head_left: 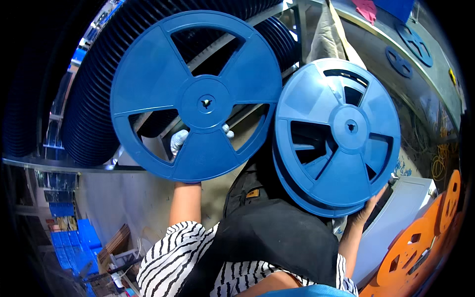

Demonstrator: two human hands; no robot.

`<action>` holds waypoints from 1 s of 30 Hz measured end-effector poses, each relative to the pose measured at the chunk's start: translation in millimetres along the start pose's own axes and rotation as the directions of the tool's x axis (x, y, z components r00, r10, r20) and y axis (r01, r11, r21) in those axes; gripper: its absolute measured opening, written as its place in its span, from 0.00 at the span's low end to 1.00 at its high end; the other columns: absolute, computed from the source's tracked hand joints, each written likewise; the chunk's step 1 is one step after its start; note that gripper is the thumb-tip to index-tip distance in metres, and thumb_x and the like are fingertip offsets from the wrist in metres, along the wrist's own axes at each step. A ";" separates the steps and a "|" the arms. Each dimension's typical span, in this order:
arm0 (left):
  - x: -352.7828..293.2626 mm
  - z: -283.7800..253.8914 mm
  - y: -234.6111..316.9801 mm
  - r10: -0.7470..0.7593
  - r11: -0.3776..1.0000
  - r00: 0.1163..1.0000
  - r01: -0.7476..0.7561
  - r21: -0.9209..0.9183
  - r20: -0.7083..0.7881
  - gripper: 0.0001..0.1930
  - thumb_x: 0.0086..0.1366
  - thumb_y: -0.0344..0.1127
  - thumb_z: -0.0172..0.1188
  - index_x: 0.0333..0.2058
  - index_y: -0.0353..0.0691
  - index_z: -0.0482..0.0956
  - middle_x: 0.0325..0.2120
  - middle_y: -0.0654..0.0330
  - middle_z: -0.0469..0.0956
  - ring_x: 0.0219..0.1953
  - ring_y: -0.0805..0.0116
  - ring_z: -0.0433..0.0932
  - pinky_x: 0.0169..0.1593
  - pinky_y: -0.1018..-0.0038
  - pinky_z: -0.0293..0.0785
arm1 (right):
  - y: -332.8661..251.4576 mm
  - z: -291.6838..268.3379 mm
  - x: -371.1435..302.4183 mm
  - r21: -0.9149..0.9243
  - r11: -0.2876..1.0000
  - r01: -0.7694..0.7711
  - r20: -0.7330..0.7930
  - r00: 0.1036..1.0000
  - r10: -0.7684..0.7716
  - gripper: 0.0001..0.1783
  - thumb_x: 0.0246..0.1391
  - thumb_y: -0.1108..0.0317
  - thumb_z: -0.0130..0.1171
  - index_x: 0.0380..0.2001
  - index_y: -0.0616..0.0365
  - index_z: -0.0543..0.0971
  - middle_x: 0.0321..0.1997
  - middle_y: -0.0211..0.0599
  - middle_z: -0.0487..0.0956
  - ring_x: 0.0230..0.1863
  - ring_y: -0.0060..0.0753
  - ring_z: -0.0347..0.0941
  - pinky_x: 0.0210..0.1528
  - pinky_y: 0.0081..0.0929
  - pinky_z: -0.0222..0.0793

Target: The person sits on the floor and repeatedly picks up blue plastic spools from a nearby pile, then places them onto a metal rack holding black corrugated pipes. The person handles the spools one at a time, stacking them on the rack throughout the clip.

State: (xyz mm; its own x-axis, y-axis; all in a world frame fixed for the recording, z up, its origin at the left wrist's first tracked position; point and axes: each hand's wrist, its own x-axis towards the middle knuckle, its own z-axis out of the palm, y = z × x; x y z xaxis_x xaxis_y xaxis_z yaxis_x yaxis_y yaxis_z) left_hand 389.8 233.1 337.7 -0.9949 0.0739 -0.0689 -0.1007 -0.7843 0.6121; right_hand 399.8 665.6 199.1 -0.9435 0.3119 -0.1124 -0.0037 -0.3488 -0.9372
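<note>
A large blue reel disc (153,64) with three cut-out windows and a round hub faces me at the upper left. My left hand (178,142) is behind its lower half, and white-covered fingertips show through two windows. The rest of that hand is hidden, but it grips the disc. To the right, partly tucked behind the disc's edge, is a second blue reel (324,183), with at least two flanges one behind the other. My right hand (370,204) is closed around its lower right rim, the fingers mostly hidden behind it.
Long rows of dark ribbed discs (91,114) fill a metal rack (74,164) at the left. A bench (435,54) with flat blue discs stands at the upper right. Orange discs (403,257) and a pale box (396,213) are at the lower right. Blue crates (74,247) sit lower left.
</note>
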 end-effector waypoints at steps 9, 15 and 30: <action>-28.1 -49.2 -44.0 -0.105 0.915 0.992 0.071 -0.397 -0.064 0.44 0.51 0.48 0.59 0.62 0.28 0.56 0.43 0.42 0.74 0.47 0.47 0.75 0.54 0.59 0.73 | 0.2 -27.6 -12.6 -0.004 1.000 0.010 -0.107 0.994 -0.010 0.40 0.58 0.50 0.52 0.68 0.49 0.50 0.65 0.41 0.60 0.64 0.42 0.60 0.65 0.46 0.58; -45.5 -68.8 -73.3 -0.094 0.883 0.989 0.029 -0.468 -0.116 0.40 0.56 0.50 0.55 0.60 0.26 0.58 0.41 0.44 0.75 0.44 0.50 0.76 0.49 0.60 0.76 | 8.3 -53.7 -16.5 0.106 0.981 -0.162 -0.141 0.974 0.176 0.41 0.56 0.43 0.53 0.66 0.53 0.55 0.64 0.44 0.63 0.62 0.43 0.63 0.62 0.46 0.63; -23.9 -150.1 -63.8 0.058 0.914 0.913 -0.210 -0.346 -0.403 0.32 0.60 0.49 0.47 0.55 0.28 0.68 0.46 0.44 0.75 0.46 0.52 0.76 0.59 0.59 0.68 | 16.5 -73.2 -17.1 0.126 0.971 -0.203 -0.202 0.953 0.226 0.42 0.52 0.38 0.55 0.60 0.59 0.64 0.60 0.46 0.68 0.59 0.46 0.66 0.59 0.49 0.65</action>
State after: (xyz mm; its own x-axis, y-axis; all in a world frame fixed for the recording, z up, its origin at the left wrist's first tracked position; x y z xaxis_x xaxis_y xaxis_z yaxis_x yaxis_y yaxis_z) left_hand 421.3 188.9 182.0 -0.9109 -0.2259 -0.3452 0.1202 -0.9458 0.3015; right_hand 440.1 719.2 161.4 -0.8329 0.3972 -0.3853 0.1465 -0.5133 -0.8456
